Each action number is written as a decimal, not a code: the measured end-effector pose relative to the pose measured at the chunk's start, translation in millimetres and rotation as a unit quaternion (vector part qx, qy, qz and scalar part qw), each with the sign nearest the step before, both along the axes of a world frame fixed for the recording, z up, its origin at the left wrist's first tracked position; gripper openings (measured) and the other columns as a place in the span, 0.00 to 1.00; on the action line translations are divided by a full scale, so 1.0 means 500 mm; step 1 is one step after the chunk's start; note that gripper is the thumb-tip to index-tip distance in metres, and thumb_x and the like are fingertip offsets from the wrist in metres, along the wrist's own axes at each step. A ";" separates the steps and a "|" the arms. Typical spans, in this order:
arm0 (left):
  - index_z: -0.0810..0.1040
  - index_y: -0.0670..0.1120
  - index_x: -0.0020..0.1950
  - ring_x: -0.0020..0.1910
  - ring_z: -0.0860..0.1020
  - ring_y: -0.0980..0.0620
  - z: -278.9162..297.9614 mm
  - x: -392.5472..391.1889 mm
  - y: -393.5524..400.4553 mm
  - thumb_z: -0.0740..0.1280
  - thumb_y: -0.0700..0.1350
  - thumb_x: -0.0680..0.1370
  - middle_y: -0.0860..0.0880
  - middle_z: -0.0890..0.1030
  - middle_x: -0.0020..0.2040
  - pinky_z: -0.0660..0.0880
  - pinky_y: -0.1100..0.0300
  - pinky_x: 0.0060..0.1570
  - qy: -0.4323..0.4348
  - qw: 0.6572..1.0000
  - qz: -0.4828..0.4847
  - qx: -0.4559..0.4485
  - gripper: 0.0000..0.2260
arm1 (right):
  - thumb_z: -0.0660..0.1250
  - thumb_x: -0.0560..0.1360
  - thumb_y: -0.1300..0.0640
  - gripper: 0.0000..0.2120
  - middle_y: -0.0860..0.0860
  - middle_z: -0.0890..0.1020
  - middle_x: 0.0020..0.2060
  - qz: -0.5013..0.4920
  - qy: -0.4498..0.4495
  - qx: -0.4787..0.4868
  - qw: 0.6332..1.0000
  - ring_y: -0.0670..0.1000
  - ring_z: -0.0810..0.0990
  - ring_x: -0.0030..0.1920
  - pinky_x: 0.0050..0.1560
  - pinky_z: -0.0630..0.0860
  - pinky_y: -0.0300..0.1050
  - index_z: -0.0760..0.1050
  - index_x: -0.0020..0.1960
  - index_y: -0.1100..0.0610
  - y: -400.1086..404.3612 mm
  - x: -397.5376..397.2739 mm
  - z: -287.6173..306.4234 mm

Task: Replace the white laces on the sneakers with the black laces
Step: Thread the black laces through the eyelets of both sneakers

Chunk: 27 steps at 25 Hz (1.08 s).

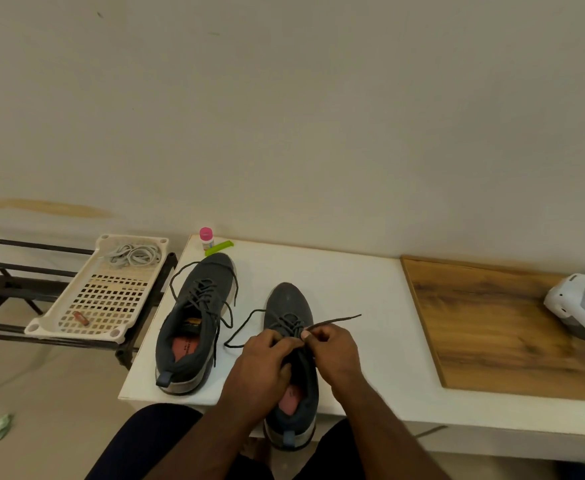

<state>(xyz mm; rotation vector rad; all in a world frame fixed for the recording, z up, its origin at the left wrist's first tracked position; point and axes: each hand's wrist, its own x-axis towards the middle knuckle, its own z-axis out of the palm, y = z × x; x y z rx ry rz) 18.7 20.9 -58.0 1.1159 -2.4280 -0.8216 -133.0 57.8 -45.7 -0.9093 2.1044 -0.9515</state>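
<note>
In the head view, both sneakers are sitting on the desk (353, 292). The left sneaker (194, 320) is already wearing black laces; the white laces (135, 255) are lying in the tray (59, 323). The right hand (332, 351) is pinching a black lace (336, 320) end while the left hand (266, 362) is gripping the right sneaker (289, 303), apparently finishing its top eyelets.

A single wide-angle view from the person's head looks forward and down, close over the white rectangular worktop (353, 289). The pale plaster wall (284, 116) fills the upper half; the person's forearms enter from the bottom edge.
</note>
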 end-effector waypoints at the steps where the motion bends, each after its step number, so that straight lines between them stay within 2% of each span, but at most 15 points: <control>1: 0.71 0.61 0.68 0.60 0.68 0.56 0.000 0.000 -0.002 0.62 0.47 0.79 0.56 0.70 0.60 0.70 0.63 0.60 0.001 1.000 0.001 0.000 0.18 | 0.70 0.77 0.53 0.06 0.45 0.84 0.39 -0.018 0.017 -0.020 0.999 0.47 0.82 0.42 0.52 0.81 0.53 0.82 0.42 0.49 -0.005 0.001 0.008; 3: 0.72 0.60 0.67 0.61 0.69 0.55 0.000 -0.001 -0.007 0.63 0.47 0.79 0.55 0.70 0.61 0.71 0.60 0.62 0.002 1.000 0.005 0.004 0.17 | 0.68 0.79 0.53 0.07 0.46 0.83 0.39 -0.097 0.034 -0.111 0.988 0.49 0.82 0.42 0.48 0.81 0.52 0.79 0.42 0.50 0.000 -0.001 0.031; 5: 0.73 0.60 0.67 0.62 0.69 0.55 -0.003 -0.002 -0.009 0.63 0.48 0.79 0.55 0.71 0.62 0.71 0.60 0.63 0.003 1.000 0.012 0.005 0.16 | 0.67 0.80 0.53 0.05 0.46 0.82 0.41 -0.156 -0.011 -0.188 0.970 0.49 0.82 0.42 0.42 0.82 0.48 0.77 0.46 0.49 0.012 -0.009 0.034; 6: 0.73 0.60 0.67 0.61 0.69 0.55 -0.006 -0.003 -0.009 0.63 0.48 0.79 0.55 0.71 0.61 0.71 0.60 0.62 0.006 1.000 0.012 0.003 0.16 | 0.67 0.80 0.53 0.02 0.46 0.82 0.43 -0.148 -0.044 -0.188 0.970 0.49 0.83 0.43 0.41 0.81 0.46 0.77 0.49 0.49 0.018 -0.012 0.028; 8: 0.73 0.61 0.66 0.60 0.69 0.55 -0.007 -0.003 -0.007 0.63 0.48 0.79 0.55 0.71 0.60 0.72 0.61 0.61 0.010 1.000 0.006 -0.005 0.17 | 0.70 0.78 0.52 0.04 0.43 0.83 0.44 -0.077 -0.048 -0.116 0.989 0.46 0.82 0.46 0.45 0.81 0.47 0.79 0.53 0.47 0.020 -0.010 0.009; 10: 0.73 0.62 0.66 0.59 0.69 0.56 -0.009 -0.002 -0.008 0.62 0.48 0.79 0.56 0.71 0.59 0.72 0.62 0.59 0.015 1.000 0.004 -0.010 0.17 | 0.70 0.78 0.53 0.02 0.42 0.83 0.41 -0.007 0.009 -0.053 0.999 0.44 0.82 0.44 0.48 0.79 0.46 0.81 0.49 0.49 0.005 -0.004 -0.008; 11: 0.73 0.62 0.66 0.59 0.69 0.56 -0.010 0.000 -0.009 0.62 0.48 0.79 0.56 0.71 0.58 0.71 0.63 0.59 0.016 1.000 0.006 -0.012 0.17 | 0.69 0.78 0.54 0.04 0.43 0.83 0.40 0.001 0.041 -0.051 0.998 0.44 0.81 0.43 0.47 0.77 0.43 0.82 0.46 0.50 -0.002 0.002 -0.007; 13: 0.73 0.61 0.66 0.59 0.68 0.57 -0.011 0.004 -0.010 0.62 0.48 0.79 0.56 0.70 0.59 0.70 0.64 0.58 0.015 1.000 0.008 -0.008 0.17 | 0.67 0.80 0.55 0.06 0.44 0.82 0.40 -0.064 0.058 -0.118 0.989 0.44 0.80 0.42 0.45 0.74 0.39 0.80 0.44 0.51 -0.002 0.013 0.009; 15: 0.72 0.61 0.66 0.59 0.68 0.57 -0.011 0.003 -0.014 0.63 0.48 0.79 0.57 0.69 0.60 0.69 0.65 0.59 0.018 1.000 0.004 -0.002 0.16 | 0.65 0.81 0.53 0.03 0.43 0.82 0.43 -0.155 0.037 -0.222 0.962 0.45 0.81 0.44 0.45 0.77 0.40 0.77 0.49 0.49 0.014 0.014 0.026; 16: 0.72 0.61 0.66 0.60 0.68 0.57 -0.011 0.001 -0.014 0.63 0.48 0.79 0.57 0.69 0.60 0.70 0.64 0.60 0.018 1.000 0.002 0.003 0.16 | 0.65 0.81 0.52 0.02 0.42 0.81 0.45 -0.173 0.020 -0.239 0.955 0.44 0.81 0.46 0.45 0.78 0.41 0.77 0.51 0.48 0.025 0.012 0.026; 17: 0.72 0.62 0.65 0.59 0.68 0.57 -0.010 -0.001 -0.015 0.63 0.47 0.79 0.57 0.69 0.59 0.70 0.64 0.60 0.018 1.000 0.000 0.005 0.16 | 0.66 0.80 0.52 0.02 0.40 0.81 0.46 -0.162 0.007 -0.227 0.960 0.42 0.81 0.46 0.46 0.79 0.39 0.77 0.53 0.48 0.032 0.011 0.023; 19: 0.73 0.62 0.65 0.59 0.68 0.57 -0.010 -0.002 -0.014 0.63 0.47 0.78 0.57 0.69 0.58 0.71 0.64 0.59 0.018 1.000 -0.001 0.002 0.17 | 0.68 0.79 0.53 0.03 0.38 0.81 0.46 -0.092 0.000 -0.139 0.986 0.37 0.80 0.45 0.45 0.77 0.34 0.79 0.52 0.48 0.034 0.012 0.005; 22: 0.72 0.63 0.65 0.58 0.68 0.57 -0.014 0.002 -0.012 0.63 0.48 0.79 0.57 0.69 0.58 0.72 0.63 0.59 0.022 1.000 0.002 0.001 0.16 | 0.67 0.80 0.54 0.05 0.43 0.83 0.42 -0.038 0.035 -0.068 0.996 0.43 0.81 0.44 0.44 0.73 0.32 0.81 0.48 0.51 0.008 0.007 -0.014; 27: 0.71 0.64 0.65 0.58 0.68 0.57 -0.018 -0.001 -0.014 0.62 0.47 0.78 0.57 0.69 0.57 0.73 0.62 0.58 0.017 1.000 0.001 -0.008 0.18 | 0.68 0.79 0.53 0.04 0.45 0.84 0.41 -0.080 -0.026 -0.084 0.993 0.47 0.82 0.44 0.48 0.81 0.46 0.81 0.46 0.50 -0.010 -0.002 -0.021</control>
